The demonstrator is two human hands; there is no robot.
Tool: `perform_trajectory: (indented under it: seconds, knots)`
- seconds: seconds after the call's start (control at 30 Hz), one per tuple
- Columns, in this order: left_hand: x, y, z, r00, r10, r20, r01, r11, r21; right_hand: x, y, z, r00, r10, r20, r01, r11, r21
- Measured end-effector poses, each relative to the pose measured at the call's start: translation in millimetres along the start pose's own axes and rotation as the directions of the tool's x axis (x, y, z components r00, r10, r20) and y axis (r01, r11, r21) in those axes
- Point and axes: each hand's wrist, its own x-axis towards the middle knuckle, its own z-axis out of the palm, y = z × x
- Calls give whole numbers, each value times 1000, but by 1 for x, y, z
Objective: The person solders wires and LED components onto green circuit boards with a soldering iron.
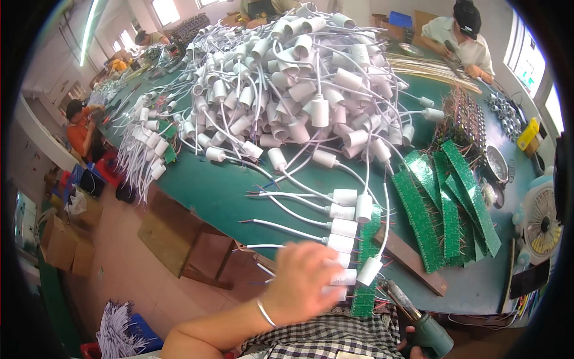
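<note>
My left hand [302, 275], somewhat blurred and with a bracelet at the wrist, has its fingers curled at a white lamp holder [344, 277] near the table's front edge. Several more white lamp holders [344, 227] lie in a row there, their cables pointing left. Along their right side runs a narrow green circuit board strip [366, 263]. At the lower right my right hand [410, 344], partly hidden, grips a soldering iron [431, 335] by its green handle. Its metal tip points up and left, close to a lamp holder [369, 270] lying across the strip.
A tall heap of white lamp holders [299, 90] with cables fills the table's middle. Loose green boards [445, 209] lie right, beside a brown bar [412, 263]. A small fan [541, 222] stands at the right edge. Other people [466, 39] sit around the far table.
</note>
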Motion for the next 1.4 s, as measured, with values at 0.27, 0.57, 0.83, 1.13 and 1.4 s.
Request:
perform_trajectory:
  seconds: [0.27,0.57,0.83,1.13,1.4]
  knots:
    - [28,-244,-96,572,-596,-563,783,602,158,-4,-2,2,998,-17,-56,17,1000,10]
    - [51,-252,-94,431,-809,-400,660,585,-471,-18,-10,1,984,-2,-177,2,1000,1]
    - [46,-123,-121,740,-473,-479,-140,588,-796,-2,-75,31,946,72,-316,-75,997,3]
    - [-29,12,-23,949,222,225,-221,975,-31,-67,-67,2,951,205,-230,-242,960,-144]
    - [-49,31,32,984,117,133,-134,983,124,-81,-69,-2,971,155,-180,-182,972,-146]
